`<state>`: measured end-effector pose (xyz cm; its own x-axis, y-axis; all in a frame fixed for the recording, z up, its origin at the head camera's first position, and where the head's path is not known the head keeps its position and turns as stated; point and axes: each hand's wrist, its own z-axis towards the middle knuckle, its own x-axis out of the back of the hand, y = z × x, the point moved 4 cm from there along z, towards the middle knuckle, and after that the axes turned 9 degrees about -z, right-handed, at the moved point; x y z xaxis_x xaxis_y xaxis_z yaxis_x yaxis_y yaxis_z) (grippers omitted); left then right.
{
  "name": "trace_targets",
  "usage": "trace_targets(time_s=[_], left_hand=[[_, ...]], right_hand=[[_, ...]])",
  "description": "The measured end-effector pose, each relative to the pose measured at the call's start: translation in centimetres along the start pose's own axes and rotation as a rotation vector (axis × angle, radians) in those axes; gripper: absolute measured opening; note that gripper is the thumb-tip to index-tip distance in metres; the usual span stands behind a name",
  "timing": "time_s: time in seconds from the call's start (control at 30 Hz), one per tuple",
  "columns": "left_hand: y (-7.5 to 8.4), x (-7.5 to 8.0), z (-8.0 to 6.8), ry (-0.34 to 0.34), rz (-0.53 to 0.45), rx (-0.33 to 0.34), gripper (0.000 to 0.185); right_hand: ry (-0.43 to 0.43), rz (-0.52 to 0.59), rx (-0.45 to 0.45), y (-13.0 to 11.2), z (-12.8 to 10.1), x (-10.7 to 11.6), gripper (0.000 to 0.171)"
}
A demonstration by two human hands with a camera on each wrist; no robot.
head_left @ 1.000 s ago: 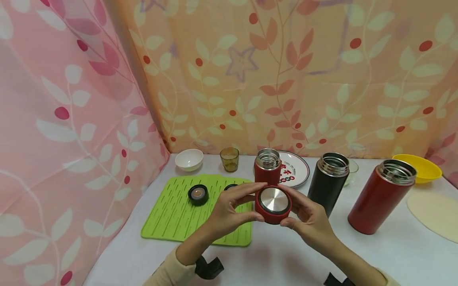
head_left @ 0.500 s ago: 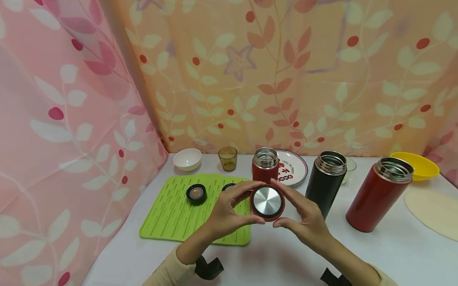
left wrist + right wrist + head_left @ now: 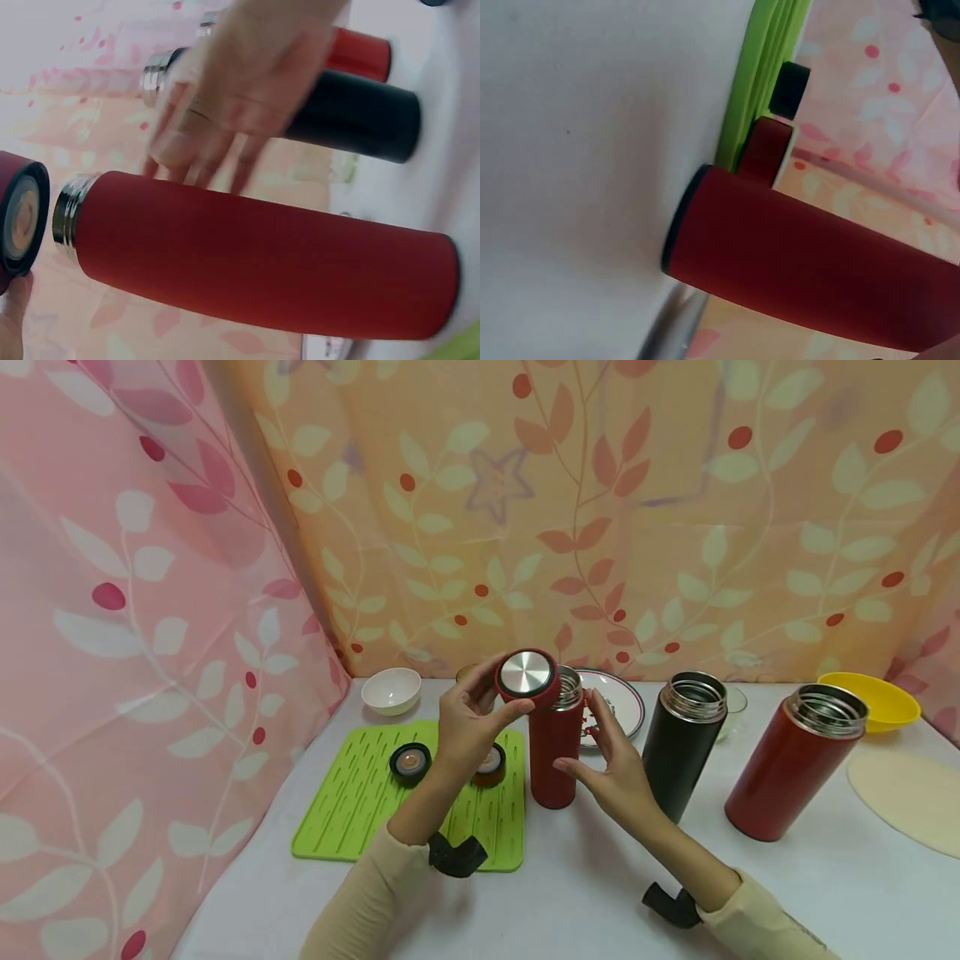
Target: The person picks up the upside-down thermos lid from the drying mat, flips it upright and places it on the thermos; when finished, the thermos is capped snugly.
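My left hand [image 3: 468, 718] grips a red thermos lid [image 3: 527, 675] with a brushed silver top. It is held tilted just left of and above the open steel mouth of a slim red thermos [image 3: 553, 760]. In the left wrist view the lid's underside [image 3: 22, 217] faces the bare threaded neck [image 3: 71, 216], with a gap between them. My right hand [image 3: 615, 768] is at the thermos's right side, fingers spread and thumb apart. Its fingertips come close to the red body [image 3: 262, 255]; whether they touch is unclear. The thermos stands upright on the white table.
A green drying mat [image 3: 337, 827] bears a black lid [image 3: 410, 764] and a red lid [image 3: 489, 768]. Right of the thermos stand an open black thermos [image 3: 682, 752] and a wider red one [image 3: 787, 777]. Behind are a white bowl [image 3: 392, 692], a plate [image 3: 618, 693] and a yellow bowl [image 3: 873, 702].
My left hand has carried the lid up and away, to beside the thermos mouth. My right hand has left the lid and moved to the thermos's right side.
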<state>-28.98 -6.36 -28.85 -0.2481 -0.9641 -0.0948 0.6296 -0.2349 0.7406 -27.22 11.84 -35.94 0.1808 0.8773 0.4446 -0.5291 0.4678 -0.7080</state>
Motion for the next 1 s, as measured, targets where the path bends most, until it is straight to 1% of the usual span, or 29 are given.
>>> trace_targets(time_s=[0.1, 0.2, 0.37, 0.5, 0.63, 1.0], left_hand=[[-0.5, -0.6, 1.1, -0.012, -0.025, 0.03, 0.062], [-0.9, -1.3, 1.7, -0.028, -0.033, 0.069, 0.057], [-1.5, -1.8, 1.9, -0.021, -0.015, 0.135, 0.058], [-1.8, -1.8, 2.1, -0.027, -0.009, 0.168, 0.056], [-1.9, -1.9, 2.2, -0.04, -0.006, 0.174, 0.054], [-2.2, -2.0, 2.6, -0.088, 0.07, 0.16, 0.052]], right_hand=[[-0.021, 0.051, -0.066, 0.9, 0.4, -0.6, 0.092], [-0.033, 0.092, -0.106, 1.6, 0.6, -1.1, 0.093], [-0.058, 0.099, -0.134, 2.3, 0.6, -1.7, 0.092], [-0.068, 0.107, -0.134, 2.6, 0.7, -1.8, 0.089], [-0.07, 0.12, -0.119, 2.9, 0.8, -1.9, 0.087], [-0.069, 0.129, -0.127, 3.4, 0.9, -2.0, 0.085]])
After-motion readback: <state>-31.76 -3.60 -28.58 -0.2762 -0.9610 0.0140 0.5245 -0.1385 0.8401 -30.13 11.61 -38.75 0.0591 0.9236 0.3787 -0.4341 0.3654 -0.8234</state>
